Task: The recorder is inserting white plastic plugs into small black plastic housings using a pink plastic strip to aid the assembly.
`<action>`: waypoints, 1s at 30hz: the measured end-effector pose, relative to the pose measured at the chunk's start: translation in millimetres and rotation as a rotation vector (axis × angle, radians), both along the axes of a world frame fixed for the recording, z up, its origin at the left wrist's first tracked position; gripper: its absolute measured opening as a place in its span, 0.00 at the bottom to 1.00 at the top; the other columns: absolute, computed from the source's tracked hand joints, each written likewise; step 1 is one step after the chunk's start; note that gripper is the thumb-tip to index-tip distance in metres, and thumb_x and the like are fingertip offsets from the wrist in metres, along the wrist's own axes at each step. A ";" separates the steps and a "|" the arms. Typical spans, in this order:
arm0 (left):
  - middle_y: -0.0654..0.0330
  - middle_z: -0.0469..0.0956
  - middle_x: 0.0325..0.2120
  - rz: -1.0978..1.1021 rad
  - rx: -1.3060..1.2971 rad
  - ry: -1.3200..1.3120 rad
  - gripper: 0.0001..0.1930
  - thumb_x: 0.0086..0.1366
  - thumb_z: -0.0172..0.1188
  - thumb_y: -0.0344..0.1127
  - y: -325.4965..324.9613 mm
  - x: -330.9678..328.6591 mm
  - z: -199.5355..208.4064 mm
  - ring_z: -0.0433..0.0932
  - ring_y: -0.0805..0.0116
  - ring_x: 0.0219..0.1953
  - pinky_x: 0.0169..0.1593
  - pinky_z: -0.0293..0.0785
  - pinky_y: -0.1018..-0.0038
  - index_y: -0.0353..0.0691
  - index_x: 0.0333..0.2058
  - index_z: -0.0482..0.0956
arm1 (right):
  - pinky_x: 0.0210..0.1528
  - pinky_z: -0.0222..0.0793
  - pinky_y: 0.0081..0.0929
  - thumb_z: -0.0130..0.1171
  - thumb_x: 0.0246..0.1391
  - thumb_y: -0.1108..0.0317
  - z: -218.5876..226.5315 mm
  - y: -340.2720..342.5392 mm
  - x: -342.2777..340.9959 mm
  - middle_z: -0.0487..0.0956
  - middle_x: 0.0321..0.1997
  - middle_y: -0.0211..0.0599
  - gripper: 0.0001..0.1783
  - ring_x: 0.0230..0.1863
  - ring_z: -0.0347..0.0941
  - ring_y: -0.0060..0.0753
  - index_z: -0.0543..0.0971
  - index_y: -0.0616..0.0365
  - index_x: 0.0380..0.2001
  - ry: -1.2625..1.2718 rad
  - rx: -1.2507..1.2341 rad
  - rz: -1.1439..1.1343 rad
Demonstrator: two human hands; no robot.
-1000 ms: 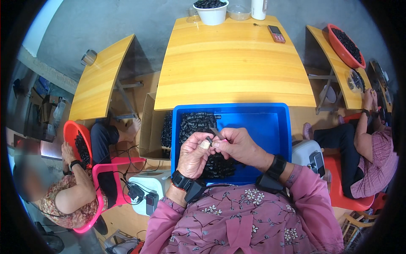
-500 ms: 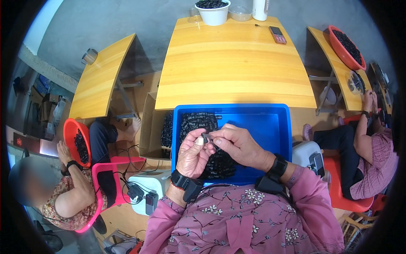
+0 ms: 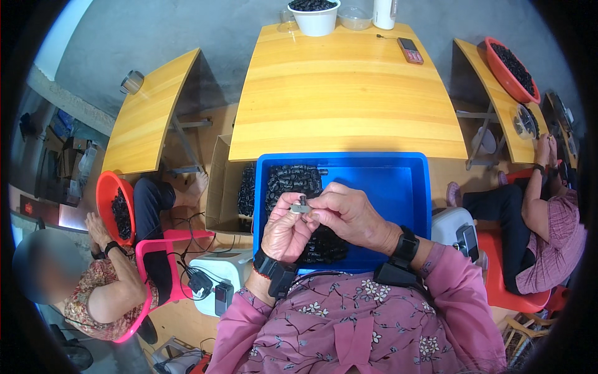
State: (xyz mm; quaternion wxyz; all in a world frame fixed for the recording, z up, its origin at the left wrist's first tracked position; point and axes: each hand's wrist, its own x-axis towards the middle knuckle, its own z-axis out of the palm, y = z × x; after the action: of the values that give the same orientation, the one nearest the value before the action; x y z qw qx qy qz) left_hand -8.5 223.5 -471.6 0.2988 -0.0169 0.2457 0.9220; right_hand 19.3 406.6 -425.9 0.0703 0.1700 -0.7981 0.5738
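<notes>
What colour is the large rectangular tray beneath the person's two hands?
The large rectangular tray is plain bright blue; the head view shows it best.

Bright light here, the middle bench glowing yellow, shadows darkening patches of the grey wall, straight edges bowing toward a black fisheye rim, and a co-worker's head blurred out

small part partly hidden by fingers, co-worker's head blurred, white bottle cut off above
</notes>
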 end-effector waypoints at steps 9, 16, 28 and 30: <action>0.57 0.79 0.39 -0.038 0.029 -0.025 0.11 0.64 0.61 0.26 -1.1 -0.7 -4.5 0.78 0.67 0.37 0.46 0.76 0.70 0.40 0.45 0.75 | 0.36 0.73 0.34 0.59 0.57 0.71 -3.5 -0.5 1.4 0.76 0.30 0.37 0.05 0.32 0.73 0.39 0.81 0.59 0.35 -0.012 -0.005 -0.002; 0.56 0.79 0.39 -0.070 0.073 -0.017 0.10 0.64 0.61 0.26 -1.9 -0.8 -0.9 0.78 0.67 0.36 0.46 0.76 0.70 0.39 0.44 0.75 | 0.36 0.73 0.34 0.59 0.57 0.71 -0.3 0.8 0.4 0.76 0.30 0.40 0.06 0.32 0.74 0.40 0.82 0.59 0.36 -0.007 0.027 -0.003; 0.57 0.77 0.39 -0.062 0.096 -0.022 0.10 0.65 0.62 0.29 0.1 1.5 -2.9 0.73 0.68 0.34 0.41 0.73 0.70 0.41 0.44 0.76 | 0.37 0.74 0.31 0.60 0.57 0.71 -14.2 2.4 -0.3 0.78 0.33 0.41 0.10 0.33 0.76 0.40 0.82 0.62 0.42 -0.045 -0.013 -0.058; 0.57 0.77 0.39 -0.037 0.056 -0.010 0.10 0.65 0.62 0.29 2.4 1.3 -2.2 0.72 0.69 0.34 0.40 0.72 0.71 0.41 0.44 0.76 | 0.38 0.73 0.27 0.60 0.58 0.72 -14.8 1.6 3.4 0.79 0.33 0.39 0.10 0.34 0.76 0.34 0.81 0.63 0.42 -0.025 -0.084 -0.031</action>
State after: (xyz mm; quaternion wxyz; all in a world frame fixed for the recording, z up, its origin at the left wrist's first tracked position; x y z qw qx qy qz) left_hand -7.1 225.9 -473.8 0.3175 -0.0085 0.2186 0.9227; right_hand 22.7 408.2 -440.7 0.0764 0.1474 -0.7766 0.6078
